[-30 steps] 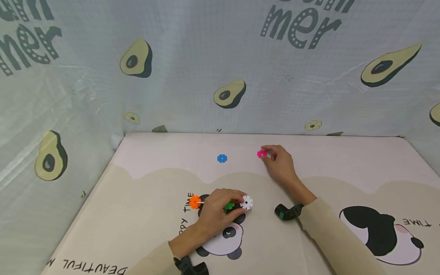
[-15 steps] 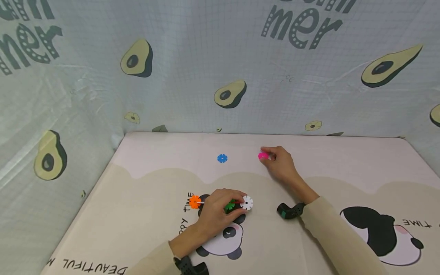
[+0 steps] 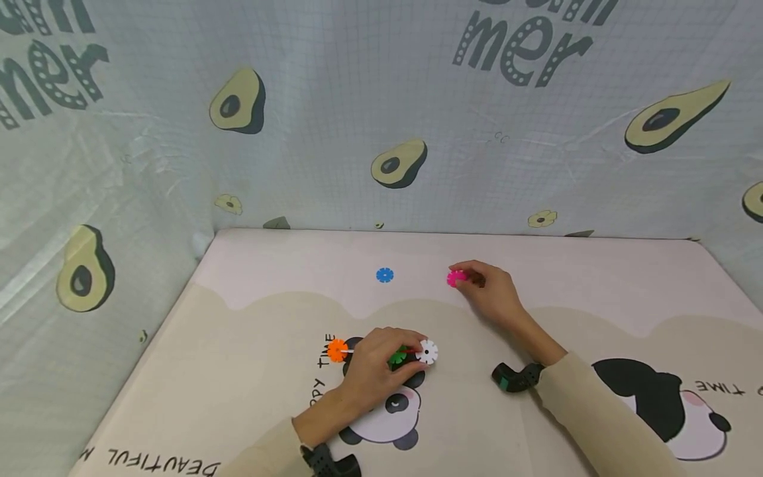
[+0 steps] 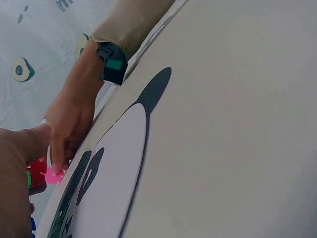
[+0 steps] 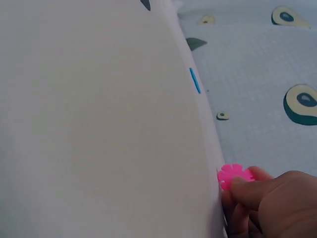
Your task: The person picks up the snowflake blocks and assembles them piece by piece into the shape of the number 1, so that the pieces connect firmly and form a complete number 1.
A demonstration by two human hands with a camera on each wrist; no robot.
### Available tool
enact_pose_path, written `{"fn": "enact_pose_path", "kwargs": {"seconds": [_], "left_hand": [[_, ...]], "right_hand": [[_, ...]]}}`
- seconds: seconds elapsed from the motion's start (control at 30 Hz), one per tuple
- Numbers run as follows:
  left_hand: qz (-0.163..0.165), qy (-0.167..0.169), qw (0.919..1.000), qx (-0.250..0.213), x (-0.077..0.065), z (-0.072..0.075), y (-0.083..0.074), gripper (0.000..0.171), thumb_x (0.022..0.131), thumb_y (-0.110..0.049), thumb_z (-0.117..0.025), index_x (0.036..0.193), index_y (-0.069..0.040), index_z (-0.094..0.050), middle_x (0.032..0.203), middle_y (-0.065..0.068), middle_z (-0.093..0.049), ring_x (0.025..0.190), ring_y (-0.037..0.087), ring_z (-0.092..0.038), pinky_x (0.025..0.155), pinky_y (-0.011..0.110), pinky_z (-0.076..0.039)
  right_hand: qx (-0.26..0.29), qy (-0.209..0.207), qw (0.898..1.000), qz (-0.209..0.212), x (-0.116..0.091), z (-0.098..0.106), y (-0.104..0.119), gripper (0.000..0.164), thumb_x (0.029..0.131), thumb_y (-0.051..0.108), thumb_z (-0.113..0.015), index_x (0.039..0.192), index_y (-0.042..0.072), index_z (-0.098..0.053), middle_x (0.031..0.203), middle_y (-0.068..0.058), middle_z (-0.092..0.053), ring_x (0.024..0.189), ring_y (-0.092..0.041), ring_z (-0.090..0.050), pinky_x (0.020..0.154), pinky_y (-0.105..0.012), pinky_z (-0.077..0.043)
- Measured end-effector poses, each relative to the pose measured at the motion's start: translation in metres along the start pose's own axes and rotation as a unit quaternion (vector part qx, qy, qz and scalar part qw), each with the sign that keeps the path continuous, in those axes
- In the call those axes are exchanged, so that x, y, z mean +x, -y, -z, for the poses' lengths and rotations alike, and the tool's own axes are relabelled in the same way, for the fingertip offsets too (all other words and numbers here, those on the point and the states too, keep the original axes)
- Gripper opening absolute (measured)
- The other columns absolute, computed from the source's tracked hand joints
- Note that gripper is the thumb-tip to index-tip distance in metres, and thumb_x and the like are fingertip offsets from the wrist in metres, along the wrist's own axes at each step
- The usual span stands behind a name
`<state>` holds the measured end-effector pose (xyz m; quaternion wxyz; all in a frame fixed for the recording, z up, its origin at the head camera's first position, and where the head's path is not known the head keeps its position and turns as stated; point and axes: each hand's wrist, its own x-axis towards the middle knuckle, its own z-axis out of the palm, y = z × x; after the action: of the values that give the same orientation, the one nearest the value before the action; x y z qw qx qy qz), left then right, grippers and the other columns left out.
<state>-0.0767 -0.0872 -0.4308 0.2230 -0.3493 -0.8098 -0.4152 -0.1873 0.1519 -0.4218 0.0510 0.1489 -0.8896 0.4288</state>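
In the head view, my left hand [image 3: 378, 364] grips a row of joined notched plastic discs above the printed panda. An orange disc [image 3: 337, 350] sticks out on its left, and a green disc [image 3: 398, 356] and a white disc [image 3: 426, 352] show on its right. A red disc [image 4: 36, 171] of the row shows in the left wrist view; the fingers hide the middle. Farther back, my right hand [image 3: 495, 291] pinches a pink notched disc [image 3: 454, 278] between thumb and fingers. To the left of it, a blue notched disc [image 3: 385, 275] lies on the tabletop.
The table is covered with a cream and pale-pink printed cloth [image 3: 250, 371]. A pale sheet with avocado prints [image 3: 322, 132] hangs behind the far edge and along the left. A dark wrist camera [image 3: 517, 377] sits on the right wrist.
The right hand has drawn back a little toward me with the pink disc, whose face has turned slightly. The left hand and its row of discs stay in place.
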Motion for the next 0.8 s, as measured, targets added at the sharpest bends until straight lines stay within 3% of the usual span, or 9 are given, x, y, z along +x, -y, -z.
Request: {"fn": "enact_pose_path", "kwargs": {"seconds": [0.13, 0.33, 0.6, 0.8], "left_hand": [[-0.001, -0.001, 1.0, 0.0, 0.0, 0.0, 0.001, 0.033, 0.073, -0.015, -0.084, 0.1, -0.013, -0.064, 0.106, -0.002, -0.069, 0.095, 0.01, -0.063, 0.078, 0.019, -0.045], [0.0, 0.002, 1.0, 0.001, 0.0, 0.0, 0.001, 0.032, 0.074, -0.017, -0.084, 0.099, -0.014, -0.064, 0.106, -0.003, -0.069, 0.094, 0.008, -0.062, 0.078, 0.017, -0.044], [0.001, 0.0, 1.0, 0.002, 0.0, 0.001, 0.001, 0.033, 0.073, -0.015, -0.084, 0.099, -0.013, -0.064, 0.106, -0.003, -0.07, 0.094, 0.01, -0.062, 0.078, 0.017, -0.044], [0.019, 0.006, 0.9998, 0.004, 0.0, 0.001, 0.0, 0.031, 0.074, -0.018, -0.084, 0.098, -0.014, -0.065, 0.107, -0.004, -0.069, 0.096, 0.008, -0.061, 0.078, 0.017, -0.045]], "right_hand": [[0.041, 0.013, 0.999, -0.034, -0.006, 0.004, 0.002, 0.025, 0.09, 0.011, -0.068, 0.115, 0.011, -0.069, 0.092, -0.007, -0.067, 0.079, -0.018, -0.064, 0.069, -0.029, -0.049], [0.139, 0.045, 0.987, -0.067, -0.024, 0.009, 0.003, 0.027, 0.089, 0.012, -0.069, 0.114, 0.002, -0.068, 0.081, -0.011, -0.067, 0.067, -0.02, -0.067, 0.061, -0.023, -0.05], [0.202, 0.077, 0.97, -0.11, -0.044, 0.013, 0.013, 0.03, 0.089, 0.014, -0.069, 0.116, 0.002, -0.066, 0.08, -0.015, -0.064, 0.068, -0.022, -0.064, 0.063, -0.024, -0.051], [0.247, 0.097, 0.957, -0.115, -0.059, 0.011, 0.021, 0.032, 0.088, 0.013, -0.069, 0.117, 0.0, -0.065, 0.078, -0.016, -0.061, 0.066, -0.022, -0.062, 0.061, -0.025, -0.05]]}}
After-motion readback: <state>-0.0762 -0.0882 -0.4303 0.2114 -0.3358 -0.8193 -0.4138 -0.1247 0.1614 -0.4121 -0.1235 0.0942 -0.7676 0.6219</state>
